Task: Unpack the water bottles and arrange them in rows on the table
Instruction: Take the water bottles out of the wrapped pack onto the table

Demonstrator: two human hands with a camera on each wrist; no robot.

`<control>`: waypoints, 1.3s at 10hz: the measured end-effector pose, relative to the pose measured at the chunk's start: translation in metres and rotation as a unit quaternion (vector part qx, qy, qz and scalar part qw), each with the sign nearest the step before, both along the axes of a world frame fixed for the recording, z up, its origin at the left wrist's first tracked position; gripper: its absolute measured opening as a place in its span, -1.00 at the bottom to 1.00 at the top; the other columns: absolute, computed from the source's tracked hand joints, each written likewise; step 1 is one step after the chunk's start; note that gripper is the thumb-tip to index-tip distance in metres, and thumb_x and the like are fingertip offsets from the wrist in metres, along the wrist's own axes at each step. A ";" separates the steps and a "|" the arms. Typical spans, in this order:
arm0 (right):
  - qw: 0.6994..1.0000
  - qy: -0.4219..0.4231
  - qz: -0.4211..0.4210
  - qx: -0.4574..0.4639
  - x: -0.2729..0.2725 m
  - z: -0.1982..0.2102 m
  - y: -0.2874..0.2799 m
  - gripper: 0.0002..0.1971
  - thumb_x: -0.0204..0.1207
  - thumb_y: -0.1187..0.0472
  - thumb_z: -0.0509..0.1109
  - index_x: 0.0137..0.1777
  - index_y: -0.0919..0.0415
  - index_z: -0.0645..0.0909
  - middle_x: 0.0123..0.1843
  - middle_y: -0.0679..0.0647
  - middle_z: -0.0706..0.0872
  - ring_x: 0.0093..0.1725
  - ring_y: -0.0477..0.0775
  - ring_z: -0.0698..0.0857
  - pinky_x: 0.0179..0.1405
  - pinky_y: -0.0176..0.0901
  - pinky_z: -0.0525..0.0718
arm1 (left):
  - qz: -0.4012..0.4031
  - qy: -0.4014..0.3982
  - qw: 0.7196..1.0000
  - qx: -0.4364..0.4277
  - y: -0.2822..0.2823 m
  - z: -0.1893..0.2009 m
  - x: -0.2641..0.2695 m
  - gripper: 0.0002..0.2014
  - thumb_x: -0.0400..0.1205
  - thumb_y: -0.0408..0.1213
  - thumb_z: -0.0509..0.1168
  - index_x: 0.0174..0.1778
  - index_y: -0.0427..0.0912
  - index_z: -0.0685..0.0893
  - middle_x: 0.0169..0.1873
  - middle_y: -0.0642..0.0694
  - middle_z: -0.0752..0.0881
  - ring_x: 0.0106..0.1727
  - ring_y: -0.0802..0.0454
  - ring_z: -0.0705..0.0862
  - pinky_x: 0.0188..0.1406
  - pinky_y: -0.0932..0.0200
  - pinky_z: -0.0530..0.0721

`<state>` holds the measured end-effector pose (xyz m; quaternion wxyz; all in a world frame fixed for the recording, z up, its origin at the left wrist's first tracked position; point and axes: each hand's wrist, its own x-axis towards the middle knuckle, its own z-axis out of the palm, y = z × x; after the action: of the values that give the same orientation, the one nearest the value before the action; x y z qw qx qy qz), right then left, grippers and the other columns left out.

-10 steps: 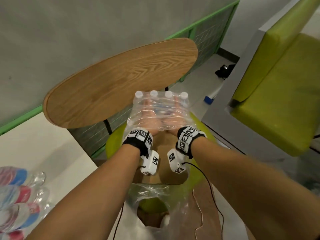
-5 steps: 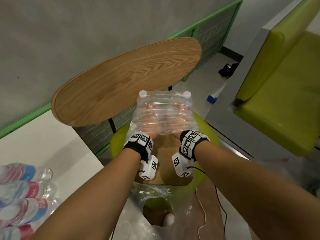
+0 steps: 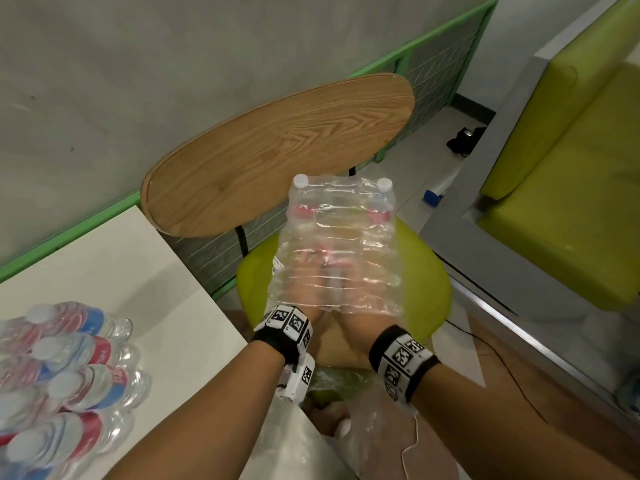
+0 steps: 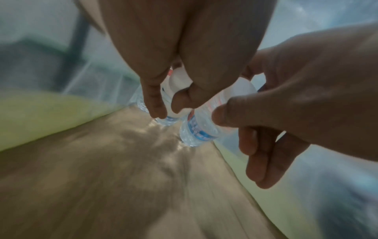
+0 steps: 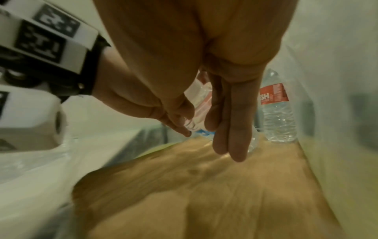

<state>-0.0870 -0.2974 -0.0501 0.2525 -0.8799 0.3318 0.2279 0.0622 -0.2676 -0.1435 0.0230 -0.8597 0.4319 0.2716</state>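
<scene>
A clear shrink-wrap pack sits on a cardboard sheet on a green chair seat. Both my hands are inside the wrap. My left hand grips one water bottle near its top. Beside it, my right hand holds a second bottle between thumb and fingers. Two more bottles stand at the pack's far corners, showing white caps. The right wrist view shows one standing bottle with a red label.
A white table lies to the left, with several red-and-blue-labelled bottles grouped at its near left. The chair's oval wooden back rises behind the pack. A green sofa is on the right. Loose plastic wrap lies under my wrists.
Four caps stood along the pack's far edge; now only the two corner caps stick up. My hands have drawn back toward me inside the wrap, each holding a bottle.
</scene>
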 end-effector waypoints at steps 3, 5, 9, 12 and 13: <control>0.976 -0.183 -0.043 -0.112 -0.033 0.023 0.010 -0.76 0.45 -0.09 0.40 0.00 0.02 0.55 -0.13 -0.02 0.75 -0.11 0.08 0.73 -0.27 -0.19 0.48 | 0.056 0.117 0.966 -0.222 0.087 0.073 -0.058 -0.73 0.41 -0.47 0.27 -0.12 0.01 0.60 -0.06 0.08 0.65 0.04 -0.03 0.68 -0.04 0.27 0.53; 0.967 -0.238 -0.067 -0.054 -0.040 0.043 0.018 -0.68 0.18 -0.10 0.53 -0.27 0.02 0.48 -0.43 -0.04 0.60 -0.42 -0.03 0.57 -0.45 -0.04 0.55 | 0.078 0.202 0.930 -0.296 0.165 0.101 -0.058 -0.52 0.41 -0.54 0.30 -0.24 0.27 0.42 0.16 0.22 0.62 0.16 0.23 0.60 0.09 0.53 0.49; 0.963 -0.215 0.124 0.103 0.005 0.069 0.141 -0.70 0.12 -0.01 0.62 -0.24 -0.03 0.58 -0.18 -0.15 0.74 -0.14 -0.19 0.69 -0.22 -0.29 0.67 | 0.297 0.242 0.865 -0.325 0.380 0.159 -0.044 -0.74 0.59 -0.19 0.44 0.09 0.08 0.51 0.10 0.20 0.70 -0.39 -0.13 0.77 -0.25 -0.14 0.80; 0.942 -0.192 0.205 0.182 0.070 0.049 0.271 -0.68 0.11 -0.05 0.60 -0.24 -0.01 0.56 -0.11 -0.13 0.75 -0.13 -0.13 0.71 -0.09 -0.14 0.75 | 0.420 0.101 0.858 -0.277 0.511 0.133 -0.043 -0.74 0.54 -0.01 0.45 0.04 0.22 0.50 -0.03 0.28 0.72 -0.32 0.17 0.72 -0.22 0.03 0.75; 0.941 -0.192 0.215 0.176 0.082 0.036 0.303 -0.65 0.11 -0.04 0.60 -0.19 0.02 0.56 -0.11 -0.09 0.70 -0.10 -0.07 0.69 -0.09 -0.09 0.74 | 0.443 0.078 0.848 -0.279 0.537 0.126 -0.045 -0.71 0.53 -0.09 0.46 0.03 0.25 0.49 -0.04 0.28 0.71 -0.28 0.15 0.71 -0.11 0.00 0.73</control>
<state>-0.0051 0.0057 -0.0142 0.4071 -0.8989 0.0351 0.1580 0.0169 0.2691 -0.0178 -0.3741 -0.9061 0.0629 0.1870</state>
